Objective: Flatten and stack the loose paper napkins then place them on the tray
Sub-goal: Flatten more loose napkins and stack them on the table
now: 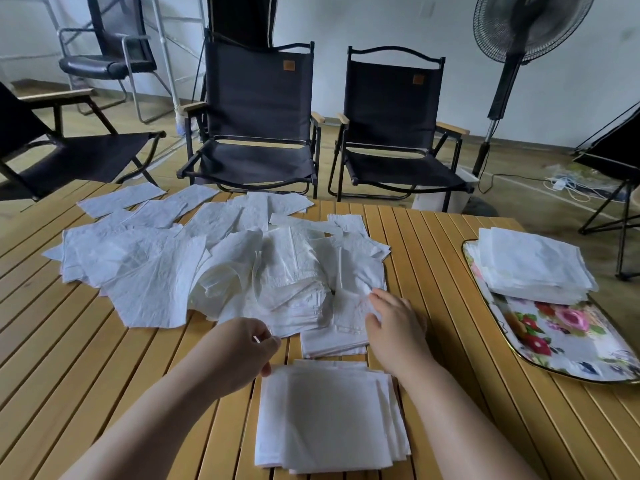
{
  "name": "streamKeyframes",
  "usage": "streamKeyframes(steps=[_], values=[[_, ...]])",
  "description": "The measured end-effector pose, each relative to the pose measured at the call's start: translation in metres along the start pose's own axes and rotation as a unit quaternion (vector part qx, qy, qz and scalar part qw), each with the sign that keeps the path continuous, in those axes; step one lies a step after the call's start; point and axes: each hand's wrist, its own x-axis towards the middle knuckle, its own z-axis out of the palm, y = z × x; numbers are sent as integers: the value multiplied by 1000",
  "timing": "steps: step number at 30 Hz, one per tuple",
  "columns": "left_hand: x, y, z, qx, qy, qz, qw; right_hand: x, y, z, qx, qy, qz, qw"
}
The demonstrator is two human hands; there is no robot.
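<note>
A wide heap of loose white paper napkins (214, 258) covers the middle of the slatted wooden table (104, 368). A flattened stack of napkins (329, 417) lies near the front edge between my forearms. A floral tray (568, 344) at the right carries another napkin stack (533, 265). My right hand (394, 327) rests with relaxed fingers on a napkin at the heap's near right edge. My left hand (246, 348) hovers just left of the front stack, fingers loosely curled toward the thumb, nothing clearly held.
Two black folding chairs (256, 133) stand behind the table, another at the far left (52, 147). A standing fan (519, 46) is at the back right, with cables on the floor. Bare table slats lie between the heap and the tray.
</note>
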Motion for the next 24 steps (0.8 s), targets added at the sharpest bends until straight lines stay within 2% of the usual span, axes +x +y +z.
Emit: streamKeyframes(steps=[4, 7, 10, 12, 15, 18, 20, 24], values=[[-4, 4, -2, -13, 11, 19, 1000, -7, -6, -9, 125, 127, -31, 983], [-6, 6, -3, -38, 37, 46, 998, -18, -17, -29, 219, 143, -33, 965], [-10, 9, -5, -88, 47, 58, 993, -31, -30, -50, 361, 71, -31, 929], [-13, 14, -7, -216, 14, 33, 976, -41, -37, -60, 449, 15, -35, 893], [-20, 22, -12, -430, -96, -28, 897, -54, -43, -71, 547, -49, -29, 835], [-23, 25, -11, -486, -157, -31, 859, -62, -42, -79, 611, -87, -13, 786], [-25, 28, -9, -512, -148, -11, 846, -65, -40, -82, 620, -102, 2, 778], [-28, 29, -10, -545, -98, -4, 833, -71, -40, -85, 587, -127, 24, 800]])
